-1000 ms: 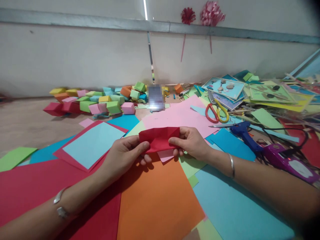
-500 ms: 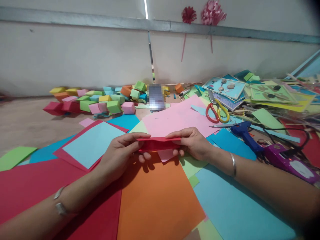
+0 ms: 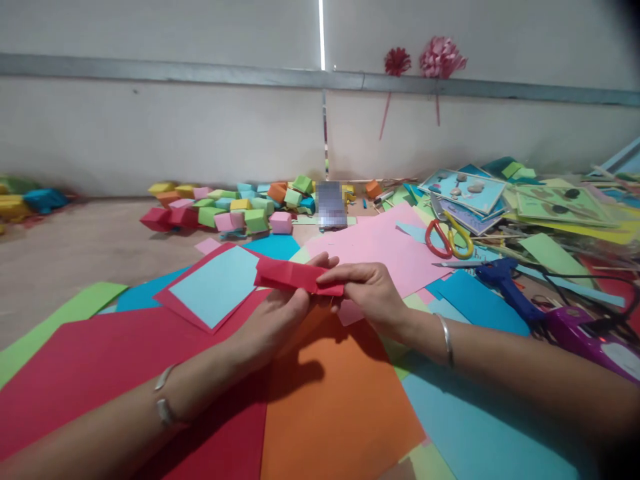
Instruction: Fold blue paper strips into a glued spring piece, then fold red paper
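Note:
A folded strip of red paper (image 3: 287, 274) is held in the air above the orange sheet (image 3: 340, 400). My left hand (image 3: 280, 317) supports it from below, with the thumb against its lower edge and the fingers behind it. My right hand (image 3: 373, 297) pinches the strip's right end between thumb and fingers. Under my left forearm lies a large red sheet (image 3: 100, 360). A light blue square (image 3: 215, 287) rests on a red square just left of the strip.
Small paper cubes (image 3: 256, 221) line the wall at the back left. On the right are scissors (image 3: 460, 237), a blue glue gun (image 3: 510, 283), a purple tool (image 3: 590, 337) with a dark cable, and stacked picture cards (image 3: 465, 190). A pink sheet (image 3: 370, 233) lies behind my hands.
The red strip has turned to show its broad face, its left end now free. My left hand has shifted from gripping that end to underneath the strip. The camera view has swung left.

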Demonstrator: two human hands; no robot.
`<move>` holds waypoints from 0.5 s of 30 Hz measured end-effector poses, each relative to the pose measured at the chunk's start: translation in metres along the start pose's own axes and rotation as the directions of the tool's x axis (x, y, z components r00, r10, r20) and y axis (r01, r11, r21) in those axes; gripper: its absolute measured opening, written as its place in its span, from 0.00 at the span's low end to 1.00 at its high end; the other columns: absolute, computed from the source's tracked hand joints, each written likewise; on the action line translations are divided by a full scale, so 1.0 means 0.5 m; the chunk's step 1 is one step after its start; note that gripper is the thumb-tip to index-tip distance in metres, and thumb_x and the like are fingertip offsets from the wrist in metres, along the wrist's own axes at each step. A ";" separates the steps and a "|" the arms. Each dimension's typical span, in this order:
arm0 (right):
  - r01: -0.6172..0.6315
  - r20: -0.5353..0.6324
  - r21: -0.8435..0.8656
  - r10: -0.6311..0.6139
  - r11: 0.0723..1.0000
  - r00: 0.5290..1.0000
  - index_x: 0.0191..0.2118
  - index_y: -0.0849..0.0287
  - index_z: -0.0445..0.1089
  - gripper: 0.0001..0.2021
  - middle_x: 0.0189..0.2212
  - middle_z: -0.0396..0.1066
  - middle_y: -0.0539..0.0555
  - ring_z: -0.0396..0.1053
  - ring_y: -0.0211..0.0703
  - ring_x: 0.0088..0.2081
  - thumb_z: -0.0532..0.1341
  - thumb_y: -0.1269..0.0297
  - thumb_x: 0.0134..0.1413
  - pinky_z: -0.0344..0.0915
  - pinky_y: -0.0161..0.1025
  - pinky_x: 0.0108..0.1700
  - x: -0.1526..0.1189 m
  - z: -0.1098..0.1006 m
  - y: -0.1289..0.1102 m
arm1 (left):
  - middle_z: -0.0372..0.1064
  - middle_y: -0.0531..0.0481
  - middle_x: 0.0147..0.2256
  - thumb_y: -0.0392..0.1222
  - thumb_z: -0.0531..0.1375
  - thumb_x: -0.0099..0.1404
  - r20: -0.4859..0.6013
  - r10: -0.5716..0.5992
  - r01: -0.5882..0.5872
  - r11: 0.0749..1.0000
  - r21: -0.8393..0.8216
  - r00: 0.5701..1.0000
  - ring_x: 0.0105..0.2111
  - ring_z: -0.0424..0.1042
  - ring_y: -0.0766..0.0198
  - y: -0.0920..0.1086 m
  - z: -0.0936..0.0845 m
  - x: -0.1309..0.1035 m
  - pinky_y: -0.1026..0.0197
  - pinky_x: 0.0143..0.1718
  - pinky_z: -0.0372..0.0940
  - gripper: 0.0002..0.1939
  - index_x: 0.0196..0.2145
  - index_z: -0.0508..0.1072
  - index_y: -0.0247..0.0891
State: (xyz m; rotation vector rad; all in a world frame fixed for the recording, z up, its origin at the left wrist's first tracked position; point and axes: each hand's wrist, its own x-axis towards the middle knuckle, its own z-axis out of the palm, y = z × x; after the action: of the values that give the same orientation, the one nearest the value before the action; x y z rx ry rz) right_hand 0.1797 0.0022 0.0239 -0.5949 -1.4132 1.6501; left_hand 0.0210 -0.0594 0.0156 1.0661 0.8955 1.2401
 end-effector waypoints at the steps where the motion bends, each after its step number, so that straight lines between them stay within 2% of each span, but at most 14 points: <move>1: 0.080 0.043 -0.078 -0.077 0.994 0.996 0.33 0.55 0.82 0.15 0.31 0.80 0.51 0.75 0.37 0.31 0.58 0.75 0.44 0.75 0.36 0.36 -0.002 0.002 0.010 | 0.62 0.45 0.65 0.55 0.62 0.66 -0.021 -0.003 0.002 1.000 -0.003 1.000 0.67 0.57 0.44 0.002 0.000 -0.004 0.42 0.66 0.56 0.25 0.59 0.71 0.48; 3: 0.254 0.167 -0.247 -0.218 0.935 0.962 0.37 0.54 0.82 0.19 0.37 0.80 0.53 0.76 0.40 0.41 0.56 0.77 0.46 0.75 0.40 0.44 -0.005 -0.006 0.023 | 0.65 0.44 0.63 0.56 0.61 0.67 -0.058 -0.007 0.007 1.000 -0.001 0.998 0.65 0.59 0.44 0.008 -0.002 -0.008 0.41 0.65 0.56 0.25 0.59 0.71 0.47; 4: 0.344 0.227 -0.335 -0.279 0.877 0.933 0.38 0.55 0.81 0.20 0.40 0.80 0.54 0.76 0.42 0.44 0.55 0.78 0.46 0.75 0.42 0.46 -0.005 -0.014 0.025 | 0.67 0.43 0.62 0.55 0.61 0.67 -0.075 0.005 -0.003 1.000 0.028 0.997 0.64 0.61 0.46 0.012 -0.003 -0.008 0.42 0.65 0.56 0.24 0.58 0.71 0.46; 6: 0.505 0.310 -0.513 -0.399 0.694 0.863 0.37 0.57 0.81 0.18 0.42 0.79 0.57 0.76 0.44 0.45 0.56 0.79 0.49 0.75 0.45 0.47 -0.004 -0.031 0.018 | 0.69 0.43 0.59 0.53 0.62 0.67 -0.109 0.075 -0.059 0.987 0.147 0.991 0.62 0.63 0.49 0.020 -0.004 -0.007 0.45 0.64 0.57 0.23 0.56 0.71 0.45; 8: 0.610 0.346 -0.634 -0.531 0.475 0.774 0.34 0.60 0.79 0.14 0.42 0.77 0.60 0.75 0.46 0.45 0.57 0.80 0.51 0.74 0.46 0.45 -0.003 -0.043 -0.001 | 0.71 0.43 0.57 0.53 0.61 0.67 -0.124 0.178 -0.133 0.943 0.303 0.976 0.60 0.65 0.51 0.027 -0.003 -0.005 0.47 0.63 0.59 0.21 0.54 0.71 0.43; 10: 0.670 0.377 -0.684 -0.646 0.290 0.664 0.36 0.60 0.77 0.12 0.41 0.75 0.60 0.73 0.47 0.44 0.57 0.79 0.54 0.74 0.44 0.42 -0.001 -0.045 -0.026 | 0.74 0.42 0.52 0.55 0.60 0.68 -0.113 0.230 -0.170 0.905 0.390 0.967 0.55 0.69 0.51 0.032 0.000 -0.006 0.47 0.58 0.64 0.20 0.52 0.71 0.42; 12: 0.708 0.423 -0.691 -0.714 0.144 0.558 0.41 0.59 0.76 0.13 0.41 0.73 0.59 0.70 0.45 0.44 0.57 0.79 0.57 0.72 0.41 0.39 0.001 -0.040 -0.049 | 0.75 0.42 0.47 0.56 0.58 0.68 -0.076 0.207 -0.159 0.899 0.407 0.975 0.48 0.73 0.51 0.035 0.005 -0.009 0.47 0.52 0.69 0.21 0.52 0.70 0.41; 15: 0.762 0.518 -0.647 -0.736 -0.004 0.436 0.45 0.57 0.75 0.13 0.44 0.70 0.59 0.68 0.45 0.47 0.59 0.78 0.59 0.72 0.41 0.42 0.006 -0.032 -0.071 | 0.75 0.41 0.44 0.57 0.58 0.68 -0.036 0.175 -0.142 0.889 0.435 0.984 0.46 0.74 0.50 0.038 0.012 -0.014 0.47 0.49 0.71 0.20 0.50 0.71 0.41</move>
State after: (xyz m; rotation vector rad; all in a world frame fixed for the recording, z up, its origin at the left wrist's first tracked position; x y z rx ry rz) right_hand 0.2016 0.0129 0.0543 -0.1429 -2.0071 -0.0579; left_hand 0.0204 -0.0671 0.0351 1.4771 1.1961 1.2515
